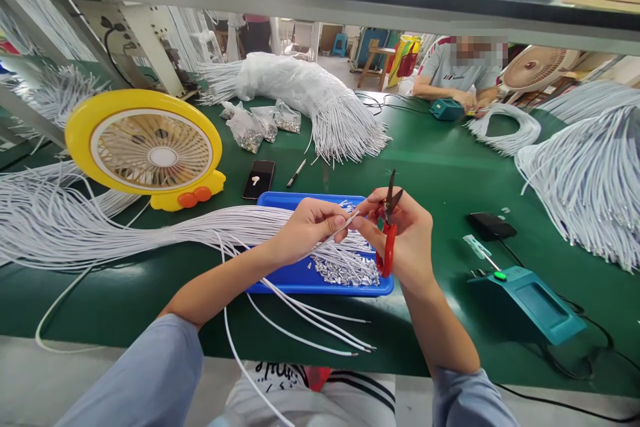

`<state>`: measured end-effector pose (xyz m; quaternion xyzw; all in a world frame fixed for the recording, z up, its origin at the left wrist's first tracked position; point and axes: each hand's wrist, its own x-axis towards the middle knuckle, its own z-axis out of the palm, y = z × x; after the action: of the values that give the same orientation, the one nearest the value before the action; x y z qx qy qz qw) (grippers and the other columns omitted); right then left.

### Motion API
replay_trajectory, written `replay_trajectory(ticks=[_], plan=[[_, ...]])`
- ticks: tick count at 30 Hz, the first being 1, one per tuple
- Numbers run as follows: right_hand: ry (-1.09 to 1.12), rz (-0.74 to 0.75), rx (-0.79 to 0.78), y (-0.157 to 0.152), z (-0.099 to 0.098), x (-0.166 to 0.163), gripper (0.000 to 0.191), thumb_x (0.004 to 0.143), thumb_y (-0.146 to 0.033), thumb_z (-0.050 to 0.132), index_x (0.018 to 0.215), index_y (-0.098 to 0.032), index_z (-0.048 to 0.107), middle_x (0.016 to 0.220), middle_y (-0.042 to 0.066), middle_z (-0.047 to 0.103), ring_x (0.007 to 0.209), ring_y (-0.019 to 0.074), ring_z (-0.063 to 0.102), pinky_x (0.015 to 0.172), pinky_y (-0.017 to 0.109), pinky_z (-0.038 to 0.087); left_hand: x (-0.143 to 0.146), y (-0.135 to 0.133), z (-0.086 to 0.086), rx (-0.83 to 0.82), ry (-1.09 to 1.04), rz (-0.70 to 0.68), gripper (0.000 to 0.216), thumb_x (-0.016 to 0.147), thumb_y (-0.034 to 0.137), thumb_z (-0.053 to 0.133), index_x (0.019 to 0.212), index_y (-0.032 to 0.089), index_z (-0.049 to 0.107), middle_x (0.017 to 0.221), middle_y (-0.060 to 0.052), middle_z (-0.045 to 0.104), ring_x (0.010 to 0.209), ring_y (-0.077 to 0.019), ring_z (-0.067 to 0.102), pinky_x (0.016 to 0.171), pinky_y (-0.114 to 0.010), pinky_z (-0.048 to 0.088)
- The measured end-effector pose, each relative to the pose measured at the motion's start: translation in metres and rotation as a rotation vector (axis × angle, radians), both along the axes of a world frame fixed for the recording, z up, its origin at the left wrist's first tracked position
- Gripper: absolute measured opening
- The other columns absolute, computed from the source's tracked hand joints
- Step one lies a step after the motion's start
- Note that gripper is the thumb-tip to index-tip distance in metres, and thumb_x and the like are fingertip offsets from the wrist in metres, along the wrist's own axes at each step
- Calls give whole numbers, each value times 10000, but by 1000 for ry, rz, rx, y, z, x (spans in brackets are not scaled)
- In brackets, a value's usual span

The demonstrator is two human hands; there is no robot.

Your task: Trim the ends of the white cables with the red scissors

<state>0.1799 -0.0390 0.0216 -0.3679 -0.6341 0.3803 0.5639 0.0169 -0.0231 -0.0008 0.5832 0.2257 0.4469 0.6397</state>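
My left hand (309, 228) is closed in a pinch on the end of a thin white cable (345, 226), held over a blue tray (320, 279). My right hand (407, 240) is closed around red-handled snips (387, 234), blades pointing up, and its fingertips meet the cable's tip. The tray holds several small silver metal sleeves (345, 270) and cable ends. A thick bundle of white cables (100, 227) runs from the left across the green table (440, 167) to my hands. Loose cable ends (320, 330) hang toward my lap.
A yellow desk fan (150, 147) stands at left, with a phone (259, 178), a pen (297, 173) and bags of metal parts (260, 124) behind the tray. A teal device (530, 297) sits at right. More cable bundles (590, 180) lie right and behind. Another person (460, 70) works opposite.
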Motion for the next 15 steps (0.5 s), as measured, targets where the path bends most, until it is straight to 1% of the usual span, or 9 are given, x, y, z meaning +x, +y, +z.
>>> replay_trajectory(ticks=[2, 4, 6, 10, 13, 15], plan=[[-9, 2, -4, -1, 1, 0, 361, 663, -42, 765, 913, -238, 594, 750, -55, 680, 649, 76, 596, 608, 192, 449, 0, 1, -1, -7, 7, 7, 433, 841, 482, 645, 632, 105, 605, 549, 6, 510, 491, -54, 350, 479, -205, 248], [-18, 1, 2, -2, 2, 0, 333, 685, -62, 755, 915, -233, 587, 769, -44, 691, 647, 80, 590, 609, 203, 442, 0, 1, -2, 28, 25, 57, 426, 827, 490, 659, 648, 104, 627, 550, 3, 525, 487, -54, 350, 471, -204, 257], [-21, -5, 14, -3, 2, 0, 309, 698, -79, 750, 910, -229, 582, 785, -34, 696, 645, 83, 582, 613, 211, 442, 0, 0, -2, 93, 45, 152, 392, 809, 475, 686, 685, 105, 659, 572, -9, 567, 489, -55, 378, 471, -198, 296], [-31, -20, 27, -2, 2, 0, 318, 691, -90, 760, 915, -229, 582, 781, -29, 691, 637, 93, 571, 614, 226, 449, 3, -4, -1, 225, 77, 329, 321, 783, 431, 728, 752, 112, 704, 654, -44, 643, 600, -101, 536, 561, -211, 443], [-70, -65, 40, 1, 0, 0, 322, 681, -102, 771, 913, -227, 587, 779, -24, 688, 652, 104, 575, 620, 239, 444, 4, -4, -2, 320, 141, 387, 294, 820, 402, 695, 761, 114, 715, 666, -56, 656, 596, -107, 543, 537, -212, 449], [-105, -108, 47, 2, -2, 0, 313, 679, -116, 778, 906, -225, 592, 770, -23, 685, 646, 108, 569, 612, 247, 431, 5, -3, -5, 431, 179, 449, 234, 846, 339, 673, 773, 121, 717, 665, -54, 664, 575, -98, 534, 521, -205, 441]])
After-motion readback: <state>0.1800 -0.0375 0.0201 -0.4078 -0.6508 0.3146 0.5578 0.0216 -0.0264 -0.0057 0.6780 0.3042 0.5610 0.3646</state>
